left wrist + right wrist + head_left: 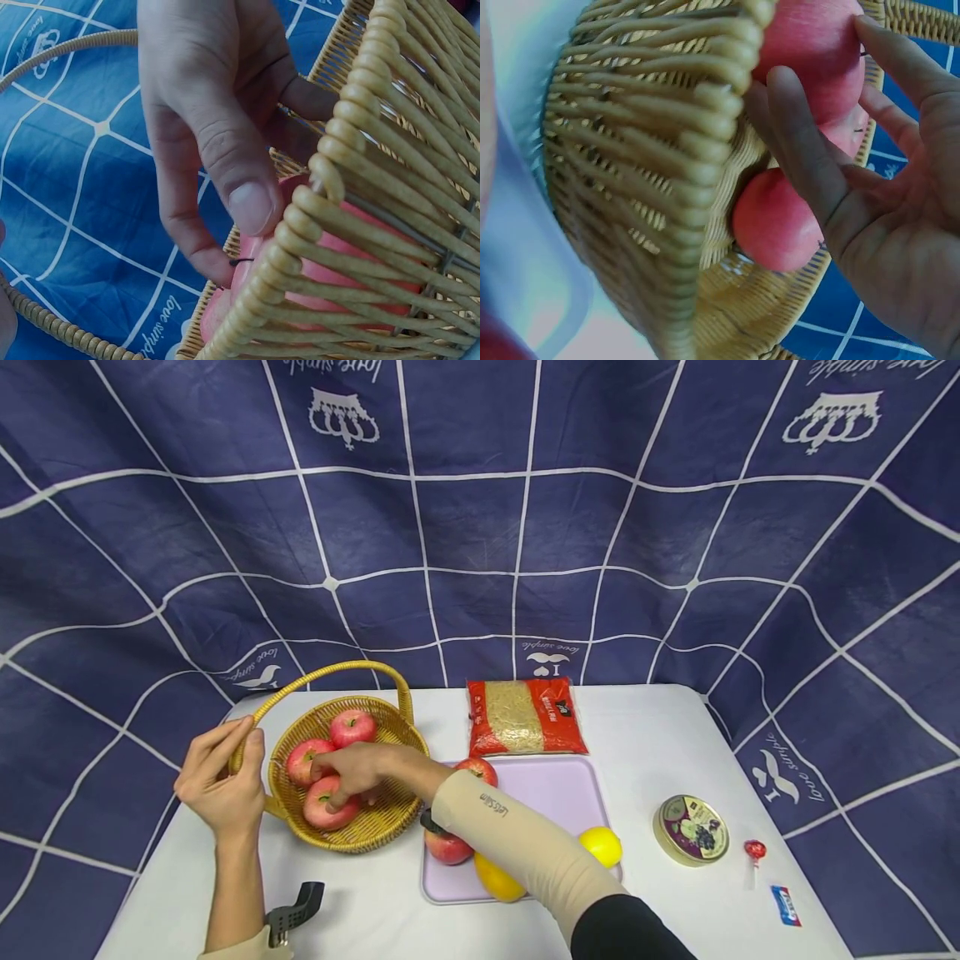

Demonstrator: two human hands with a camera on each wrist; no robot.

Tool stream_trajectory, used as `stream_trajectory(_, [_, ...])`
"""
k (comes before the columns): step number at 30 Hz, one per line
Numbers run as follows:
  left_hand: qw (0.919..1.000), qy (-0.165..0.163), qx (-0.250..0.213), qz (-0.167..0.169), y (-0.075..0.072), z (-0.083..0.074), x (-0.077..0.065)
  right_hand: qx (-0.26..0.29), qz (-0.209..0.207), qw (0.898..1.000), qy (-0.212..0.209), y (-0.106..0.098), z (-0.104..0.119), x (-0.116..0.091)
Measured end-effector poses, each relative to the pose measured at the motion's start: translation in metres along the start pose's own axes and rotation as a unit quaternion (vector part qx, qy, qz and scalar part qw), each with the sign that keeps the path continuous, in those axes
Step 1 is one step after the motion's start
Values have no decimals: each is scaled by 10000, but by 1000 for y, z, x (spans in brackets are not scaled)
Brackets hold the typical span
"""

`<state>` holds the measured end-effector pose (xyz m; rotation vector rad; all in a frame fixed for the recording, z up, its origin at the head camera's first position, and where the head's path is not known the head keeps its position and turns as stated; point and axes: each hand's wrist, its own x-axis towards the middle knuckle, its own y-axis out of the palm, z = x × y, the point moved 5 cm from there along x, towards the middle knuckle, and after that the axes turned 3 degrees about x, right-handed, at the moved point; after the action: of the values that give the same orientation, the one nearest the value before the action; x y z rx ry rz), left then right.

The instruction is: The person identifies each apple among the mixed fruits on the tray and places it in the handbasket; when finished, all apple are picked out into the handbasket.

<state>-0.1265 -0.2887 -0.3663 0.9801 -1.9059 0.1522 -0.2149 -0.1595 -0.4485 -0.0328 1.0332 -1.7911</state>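
A yellow wicker basket [411,817] stands at the left of the table, its arched handle [330,670] raised. The left hand [221,777] grips the left side of that handle. Inside the basket lie red apples: one at the back [352,727], one at the left [303,758] and one at the front [330,806]. Reaching over the rim, the right hand [363,770] has thumb and fingers spread round the front apple. In the right wrist view, fingertips touch the sides of this apple [814,60], while another apple [776,221] sits below the palm.
Under the right forearm lies a lilac tray [551,777] with apples [448,847], an orange fruit [498,878] and a lemon [602,845]. Behind it is a red grain bag [525,717]. At right are a round tin [692,831], a lollipop [754,850] and a small blue packet [785,906].
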Motion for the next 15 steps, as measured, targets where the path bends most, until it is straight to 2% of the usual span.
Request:
stream_trajectory(9, [10000,7,17,13,0,-1,0,-39,-8,9999,137,1,6,2])
stream_trajectory(15, [10000,3,81,28,-1,-1,0,20,-45,10000,76,1,5,0])
